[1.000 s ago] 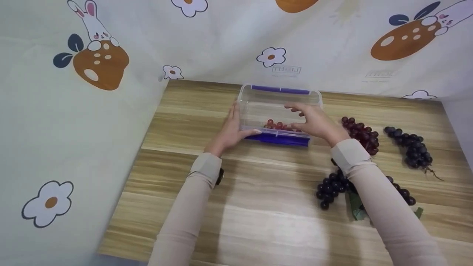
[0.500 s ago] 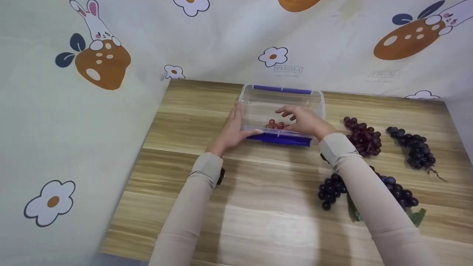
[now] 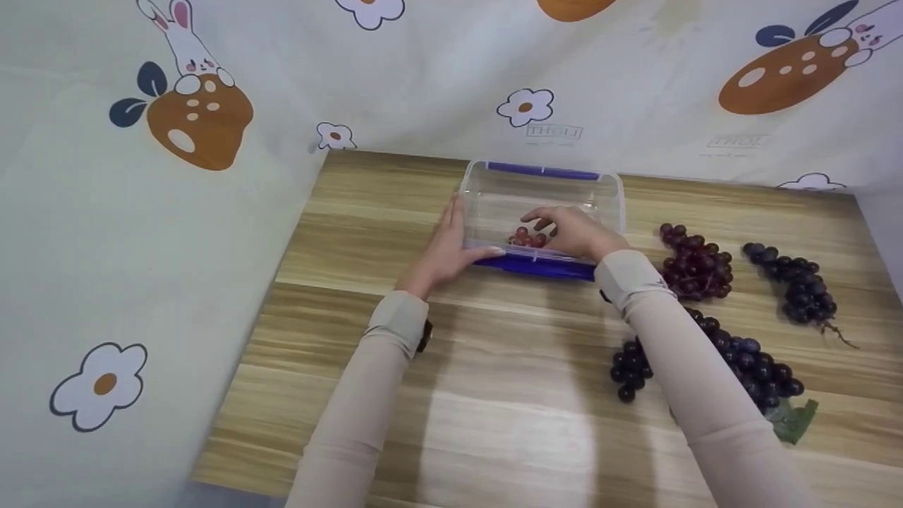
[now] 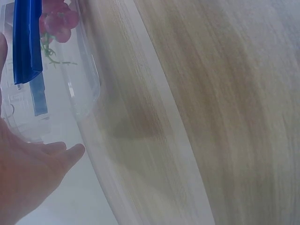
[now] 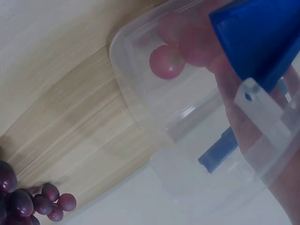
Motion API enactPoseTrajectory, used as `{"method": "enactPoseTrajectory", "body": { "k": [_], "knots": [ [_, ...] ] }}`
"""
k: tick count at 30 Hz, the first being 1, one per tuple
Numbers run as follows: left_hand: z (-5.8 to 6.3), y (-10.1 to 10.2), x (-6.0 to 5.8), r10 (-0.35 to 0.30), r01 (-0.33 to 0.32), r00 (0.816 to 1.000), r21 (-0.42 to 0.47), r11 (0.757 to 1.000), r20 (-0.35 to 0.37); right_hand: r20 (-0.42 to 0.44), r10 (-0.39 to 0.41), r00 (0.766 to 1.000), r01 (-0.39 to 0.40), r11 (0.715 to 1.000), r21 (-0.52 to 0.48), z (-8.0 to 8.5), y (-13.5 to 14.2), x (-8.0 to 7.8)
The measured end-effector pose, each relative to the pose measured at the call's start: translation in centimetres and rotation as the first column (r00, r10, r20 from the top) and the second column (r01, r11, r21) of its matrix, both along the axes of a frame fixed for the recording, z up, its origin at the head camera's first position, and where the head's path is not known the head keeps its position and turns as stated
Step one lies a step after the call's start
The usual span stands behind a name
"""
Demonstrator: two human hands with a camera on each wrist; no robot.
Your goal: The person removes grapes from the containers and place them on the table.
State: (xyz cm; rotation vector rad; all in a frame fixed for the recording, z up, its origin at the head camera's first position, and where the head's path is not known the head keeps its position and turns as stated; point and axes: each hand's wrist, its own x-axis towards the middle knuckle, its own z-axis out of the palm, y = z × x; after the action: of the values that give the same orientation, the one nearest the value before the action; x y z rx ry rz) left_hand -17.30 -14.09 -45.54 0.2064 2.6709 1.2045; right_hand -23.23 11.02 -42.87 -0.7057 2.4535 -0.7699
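Note:
A clear plastic food box [image 3: 536, 187] with blue latches stands at the back of the table. My left hand [image 3: 444, 250] rests along the box's left wall with straight fingers, its thumb lying over the front rim. Inside the box, near the front wall, is a small bunch of red grapes [image 3: 523, 234]; its green stem [image 4: 51, 57] shows through the plastic in the left wrist view. My right hand [image 3: 577, 229] reaches into the box beside these grapes, fingers bent loosely and spread apart from the thumb. The front wall partly hides its thumb.
To the right of the box lies a bunch of dark red grapes [image 3: 698, 268]. Farther right is a black bunch [image 3: 804, 286] with a bare stem. Another black bunch [image 3: 755, 367], with a green leaf [image 3: 794, 422], lies partly under my right forearm. A patterned curtain [image 3: 423, 92] hangs behind the table.
My right hand has moved left inside the box, closer to the small grape bunch, its fingers slightly more bent. My left hand stays at the box's left front corner.

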Motion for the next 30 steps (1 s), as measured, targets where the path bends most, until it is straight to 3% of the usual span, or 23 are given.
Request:
{"method": "enactPoseTrajectory", "body": {
  "k": [5,13,20,30],
  "knots": [
    [0.0,-0.1,0.0,-0.006,0.006,1.0,0.0,1.0,-0.003,-0.008,0.001,1.0,-0.001,1.0,0.017,-0.4,-0.2,-0.3],
    [0.0,-0.2,-0.1,-0.035,0.035,0.999,-0.006,0.999,-0.003,-0.107,-0.01,0.994,0.017,0.998,0.064,-1.4,-0.4,-0.5],
    [0.1,-0.1,0.0,-0.022,0.022,1.0,-0.002,1.0,-0.002,-0.162,0.014,0.987,0.002,0.995,0.098,-1.6,-0.6,-0.6],
    [-0.1,0.0,0.0,-0.021,0.021,1.0,0.006,1.0,-0.013,-0.166,-0.014,0.986,0.038,0.989,0.146,-2.0,-0.7,-0.7]
  ]
}}
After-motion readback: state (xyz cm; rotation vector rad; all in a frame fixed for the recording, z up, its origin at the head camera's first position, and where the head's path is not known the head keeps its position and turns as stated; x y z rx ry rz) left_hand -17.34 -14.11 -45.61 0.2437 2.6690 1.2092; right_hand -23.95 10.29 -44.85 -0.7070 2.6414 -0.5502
